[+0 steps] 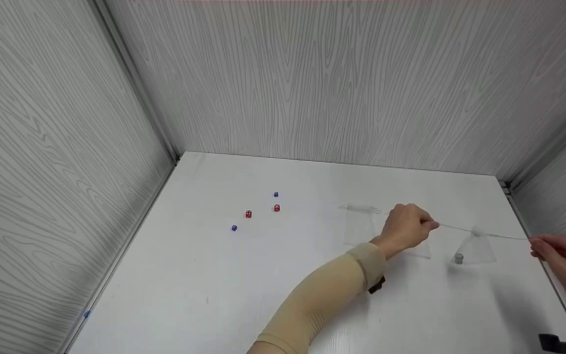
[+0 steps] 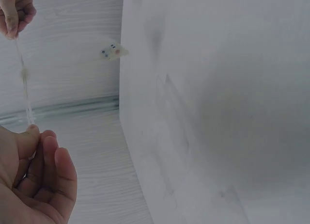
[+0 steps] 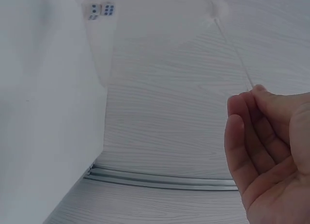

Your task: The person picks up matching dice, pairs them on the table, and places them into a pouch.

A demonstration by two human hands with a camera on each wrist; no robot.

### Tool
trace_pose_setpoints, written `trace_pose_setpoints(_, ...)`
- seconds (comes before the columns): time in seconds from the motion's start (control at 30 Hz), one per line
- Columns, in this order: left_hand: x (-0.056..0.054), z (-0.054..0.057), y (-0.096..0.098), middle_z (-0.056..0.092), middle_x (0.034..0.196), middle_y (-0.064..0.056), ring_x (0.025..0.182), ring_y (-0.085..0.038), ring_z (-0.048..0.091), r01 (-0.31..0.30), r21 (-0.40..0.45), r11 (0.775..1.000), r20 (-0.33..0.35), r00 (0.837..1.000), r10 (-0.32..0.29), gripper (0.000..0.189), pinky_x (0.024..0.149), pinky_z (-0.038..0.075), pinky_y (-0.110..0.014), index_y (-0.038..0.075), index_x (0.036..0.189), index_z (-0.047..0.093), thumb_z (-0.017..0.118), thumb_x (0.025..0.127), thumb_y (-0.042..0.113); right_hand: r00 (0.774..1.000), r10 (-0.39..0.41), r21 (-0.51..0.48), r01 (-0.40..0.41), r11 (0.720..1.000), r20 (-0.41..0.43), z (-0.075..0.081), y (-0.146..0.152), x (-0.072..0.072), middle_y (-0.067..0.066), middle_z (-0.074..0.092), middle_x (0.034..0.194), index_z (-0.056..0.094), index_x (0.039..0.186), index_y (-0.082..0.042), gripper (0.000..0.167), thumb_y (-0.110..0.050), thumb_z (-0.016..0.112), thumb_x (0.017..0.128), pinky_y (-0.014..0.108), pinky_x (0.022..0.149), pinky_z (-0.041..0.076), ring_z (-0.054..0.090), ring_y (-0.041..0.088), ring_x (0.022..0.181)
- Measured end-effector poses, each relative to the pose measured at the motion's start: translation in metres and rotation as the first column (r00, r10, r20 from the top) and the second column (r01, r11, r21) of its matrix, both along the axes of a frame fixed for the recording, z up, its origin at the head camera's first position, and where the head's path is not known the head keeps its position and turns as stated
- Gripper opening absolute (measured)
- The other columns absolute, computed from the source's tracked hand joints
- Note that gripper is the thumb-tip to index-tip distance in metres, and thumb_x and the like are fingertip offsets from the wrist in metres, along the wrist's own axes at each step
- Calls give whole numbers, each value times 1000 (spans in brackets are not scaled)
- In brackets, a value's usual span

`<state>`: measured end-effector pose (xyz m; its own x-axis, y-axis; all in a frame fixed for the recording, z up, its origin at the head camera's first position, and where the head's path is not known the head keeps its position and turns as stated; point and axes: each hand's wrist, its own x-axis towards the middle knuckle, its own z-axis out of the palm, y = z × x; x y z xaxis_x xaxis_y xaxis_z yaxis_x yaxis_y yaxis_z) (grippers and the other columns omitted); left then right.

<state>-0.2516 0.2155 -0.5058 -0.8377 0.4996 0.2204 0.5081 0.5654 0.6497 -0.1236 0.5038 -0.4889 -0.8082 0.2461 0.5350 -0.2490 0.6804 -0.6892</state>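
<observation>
A small sheer drawstring pouch hangs above the right side of the table, its neck gathered tight. A white die sits in its lower corner; blue pips show on the die in the right wrist view. With thumb and fingertips my left hand pinches the drawstring on one side of the neck. On the other side, my right hand pinches the opposite end of the drawstring. Between the hands the cord is stretched nearly straight.
Another sheer pouch lies flat left of my left hand, and a further pouch is partly hidden beneath that hand. Two red dice and two small blue dice lie on the white table. Wood-grain panels enclose the table.
</observation>
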Motion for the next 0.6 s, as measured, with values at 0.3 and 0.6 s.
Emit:
trace_pose_setpoints(0.3, 4, -21, 32, 86, 95, 19, 78, 11, 67, -80, -108, 991, 75, 993, 88, 16, 69, 49, -7, 29, 105, 93, 78, 108, 33, 952, -215, 11, 218, 976, 219, -32, -3, -10, -56, 53, 76, 80, 120, 14, 22, 1, 73, 104, -1, 65, 48, 59, -26, 65)
trace_pose_setpoints(0.6, 9, -39, 49, 87, 108, 16, 101, 3, 78, -92, -222, 971, 190, 972, 136, 15, 81, 57, -12, 27, 114, 91, 80, 106, 34, 894, -122, 92, 91, 992, 431, -75, 0, -21, -4, 85, 84, 74, 136, 10, 35, -11, 74, 108, 10, 62, 54, 69, -12, 67)
